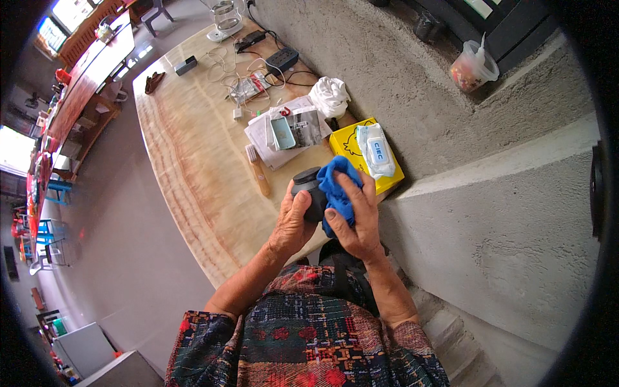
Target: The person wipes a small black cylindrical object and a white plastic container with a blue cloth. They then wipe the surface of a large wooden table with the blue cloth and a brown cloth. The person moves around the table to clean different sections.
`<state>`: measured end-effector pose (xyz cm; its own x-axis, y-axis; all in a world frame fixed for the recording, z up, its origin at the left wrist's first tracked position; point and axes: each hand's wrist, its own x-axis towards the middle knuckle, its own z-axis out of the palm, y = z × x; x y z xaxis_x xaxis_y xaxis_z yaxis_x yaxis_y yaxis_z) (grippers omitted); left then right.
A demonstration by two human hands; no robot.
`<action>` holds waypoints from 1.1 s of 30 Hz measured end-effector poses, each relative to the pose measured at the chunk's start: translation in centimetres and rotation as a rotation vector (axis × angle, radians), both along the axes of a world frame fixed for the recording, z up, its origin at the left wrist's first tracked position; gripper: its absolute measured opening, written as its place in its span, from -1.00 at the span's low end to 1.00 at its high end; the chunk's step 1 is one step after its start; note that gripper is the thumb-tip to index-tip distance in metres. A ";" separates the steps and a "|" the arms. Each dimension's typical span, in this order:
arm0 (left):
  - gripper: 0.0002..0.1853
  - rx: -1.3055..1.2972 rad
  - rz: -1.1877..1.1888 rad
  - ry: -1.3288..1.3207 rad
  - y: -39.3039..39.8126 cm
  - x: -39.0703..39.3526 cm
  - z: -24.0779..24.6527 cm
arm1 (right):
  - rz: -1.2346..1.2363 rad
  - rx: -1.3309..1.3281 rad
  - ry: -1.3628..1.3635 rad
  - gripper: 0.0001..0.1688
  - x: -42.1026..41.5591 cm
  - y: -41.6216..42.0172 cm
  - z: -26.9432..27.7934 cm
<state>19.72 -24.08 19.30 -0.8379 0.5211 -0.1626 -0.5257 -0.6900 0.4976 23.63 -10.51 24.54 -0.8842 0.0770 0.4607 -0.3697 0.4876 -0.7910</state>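
My left hand (292, 220) grips a dark rounded container (314, 199) with a flat round top, held over the near end of the marble-patterned table (193, 159). In my right hand (359, 213) is a bunched blue cloth (338, 188), pressed against the container's right side. The cloth hides part of the container. Just beyond my left hand lies a wooden-handled brush (259, 171) with pale bristles. Past my hands, a light blue phone or phone case (283, 133) rests on papers (261, 150).
A pack of wipes (376, 150) lies on a yellow box (395, 180) at the right, beside a crumpled white cloth (330, 96). Tangled cables and a dark power strip (282, 60) lie farther back. A rough concrete wall (377, 77) borders the table's right side.
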 end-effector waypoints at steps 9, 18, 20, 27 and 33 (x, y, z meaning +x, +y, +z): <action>-0.30 -0.082 -0.095 -0.076 -0.6 -0.3 -0.6 | 0.103 0.212 0.085 -0.43 2.8 0.8 -0.1; -0.16 -0.267 -0.117 0.234 -0.9 0.4 1.0 | 0.098 -0.049 -0.025 -0.51 1.2 0.8 1.4; -0.18 -0.355 -0.126 0.314 -1.2 0.4 1.2 | 0.127 -0.171 -0.054 -0.54 0.9 0.9 1.6; -0.15 -0.375 -0.091 0.369 -1.0 1.0 1.8 | 0.137 -0.536 -0.253 -0.67 -0.2 1.0 0.3; -0.16 -0.287 -0.056 0.287 -0.5 1.0 1.5 | 0.124 -1.035 -0.513 -0.68 -0.3 0.6 -1.1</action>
<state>20.71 -24.62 20.81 -0.8422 0.5343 -0.0720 -0.3703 -0.4762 0.7975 23.29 -9.89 23.46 -0.9766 0.1075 -0.1862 0.1094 -0.4970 -0.8608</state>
